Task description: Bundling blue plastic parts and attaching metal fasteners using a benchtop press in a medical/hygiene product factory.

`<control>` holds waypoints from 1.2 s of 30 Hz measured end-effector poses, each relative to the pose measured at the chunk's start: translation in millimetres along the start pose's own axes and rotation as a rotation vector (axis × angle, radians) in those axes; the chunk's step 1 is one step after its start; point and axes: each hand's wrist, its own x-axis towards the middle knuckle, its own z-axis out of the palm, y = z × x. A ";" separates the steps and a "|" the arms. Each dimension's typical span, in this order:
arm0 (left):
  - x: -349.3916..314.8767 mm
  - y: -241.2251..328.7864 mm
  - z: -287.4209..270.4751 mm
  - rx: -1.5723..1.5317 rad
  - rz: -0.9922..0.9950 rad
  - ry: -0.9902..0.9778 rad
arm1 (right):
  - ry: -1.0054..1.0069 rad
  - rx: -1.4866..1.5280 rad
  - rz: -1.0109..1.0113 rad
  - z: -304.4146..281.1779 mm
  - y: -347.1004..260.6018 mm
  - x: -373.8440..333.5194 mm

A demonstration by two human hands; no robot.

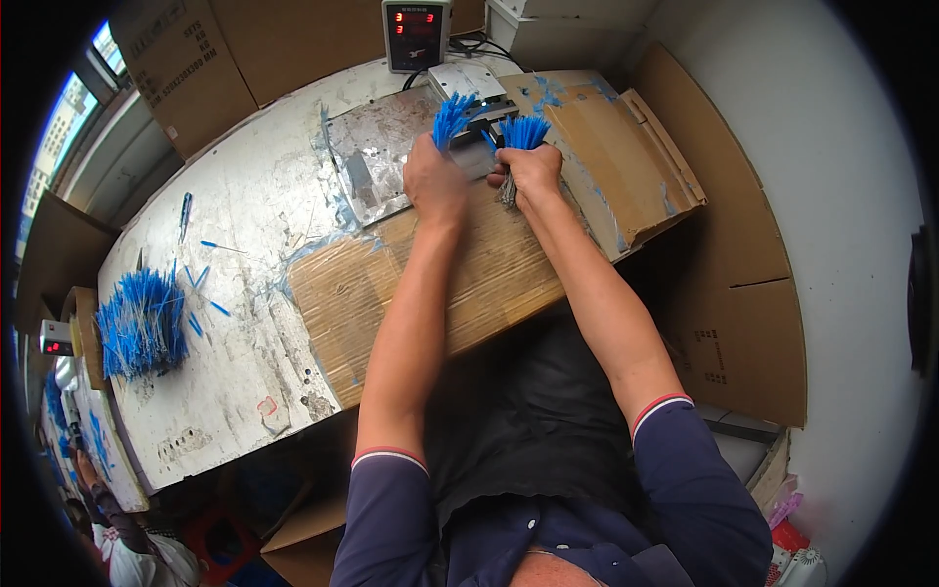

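Note:
At the far side of the worktable, my left hand (437, 184) is closed round a bundle of thin blue wire brushes (453, 117), their blue ends pointing up and away. Close to its right, my right hand (534, 169) grips a second bundle of blue brushes (523, 133), with grey wire stems (508, 193) hanging below the fingers. Both hands are above a dark metal device (475, 132), partly hidden behind them. The left hand is slightly blurred.
A digital display box (418, 39) stands at the back. A large brush pile (142, 318) and loose brushes lie left, near a pen-like tool (185, 215). Flat metal plate (377, 161), taped cardboard (342, 284) and a cardboard box (597, 147) surround my hands. Another person (137, 548) works lower left.

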 end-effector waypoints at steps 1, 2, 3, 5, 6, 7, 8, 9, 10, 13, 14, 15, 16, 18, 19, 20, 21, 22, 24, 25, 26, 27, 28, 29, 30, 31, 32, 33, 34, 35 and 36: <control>0.5 0.4 -0.2 -0.001 -0.014 0.022 | 0.001 0.000 0.001 0.9 1.1 0.1; 0.8 0.8 -0.6 -0.001 -0.014 0.020 | 0.014 0.011 0.004 1.5 2.1 0.3; 1.5 1.3 -1.3 -0.002 -0.022 0.046 | 0.027 0.022 0.006 1.7 3.1 0.7; 2.5 3.0 -2.1 -0.004 -0.029 0.071 | 0.029 0.035 0.005 0.6 4.6 1.1; 2.9 2.1 -2.1 0.011 -0.061 0.032 | 0.026 0.048 0.003 0.8 5.1 1.0; 3.0 1.3 -1.9 0.026 -0.094 -0.006 | 0.025 0.048 0.003 0.6 5.4 0.8; 2.8 0.7 -1.7 0.025 -0.094 -0.005 | 0.031 0.042 0.004 0.0 5.7 0.6; 2.2 -0.2 -1.7 0.038 -0.090 -0.009 | 0.037 0.036 0.006 0.0 5.5 -0.3; 1.7 -1.1 -1.7 0.050 -0.086 -0.012 | 0.036 0.035 0.006 0.1 5.2 -0.9; 2.2 -2.7 0.0 0.014 -0.023 0.075 | 0.040 0.034 0.010 -0.5 4.8 -0.5; 1.8 -3.2 0.2 0.012 -0.022 0.075 | 0.044 0.027 0.010 0.4 4.7 0.5; 1.8 -2.5 0.3 0.011 -0.028 0.068 | 0.049 0.019 0.008 1.0 4.0 1.8; 1.7 -1.8 0.4 0.009 -0.034 0.062 | 0.051 0.020 0.007 1.3 3.6 2.8; 1.2 -0.9 0.1 0.015 -0.040 0.061 | 0.064 0.012 0.015 3.0 2.8 3.8; 1.1 -0.7 0.0 0.023 -0.046 0.061 | 0.066 0.012 0.015 4.5 1.9 4.4; 1.7 -1.0 -0.4 0.022 -0.045 0.060 | 0.081 -0.005 0.029 6.3 0.8 5.3; 2.2 -1.9 -1.0 0.028 -0.054 0.046 | 0.096 -0.023 0.044 8.0 -0.1 5.4; 2.1 -2.2 -1.4 0.035 -0.062 0.032 | 0.099 -0.022 0.045 9.5 -0.8 5.1; 0.9 -0.4 -2.9 0.031 -0.102 -0.009 | 0.115 -0.027 0.049 11.8 -1.1 5.4; 0.9 1.4 -4.0 0.028 -0.143 -0.047 | 0.119 -0.025 0.049 12.5 -1.0 6.4; 1.2 3.3 -4.7 0.027 -0.141 -0.051 | 0.134 -0.030 0.050 13.1 -1.2 7.8; 1.4 3.9 -4.2 0.033 -0.153 -0.059 | 0.148 -0.033 0.050 13.8 -1.6 9.9; 1.6 4.6 -3.5 0.039 -0.165 -0.067 | 0.153 -0.030 0.050 14.1 -1.8 11.9; 2.2 5.1 -2.8 0.037 -0.161 -0.072 | 0.154 -0.030 0.051 14.1 -2.0 14.0; 1.8 2.6 -2.4 0.040 -0.158 -0.063 | 0.155 -0.030 0.055 15.0 -2.2 12.7; 1.6 0.2 -1.7 0.042 -0.154 -0.054 | 0.161 -0.026 0.060 16.2 -2.6 11.8; 1.7 -2.1 -0.9 0.043 -0.149 -0.063 | 0.154 -0.001 0.059 17.8 -3.4 11.4; 1.8 -2.0 0.1 0.048 -0.160 -0.071 | 0.156 0.025 0.056 16.3 -2.6 12.0; 1.8 -1.5 1.2 0.053 -0.170 -0.079 | 0.172 0.032 0.060 14.4 -3.0 13.6; 1.8 -0.8 3.3 0.059 -0.156 -0.071 | 0.151 0.072 0.057 12.4 -4.5 16.3; 1.6 -1.7 2.9 0.060 -0.151 -0.080 | 0.123 0.110 0.055 13.4 -6.4 14.8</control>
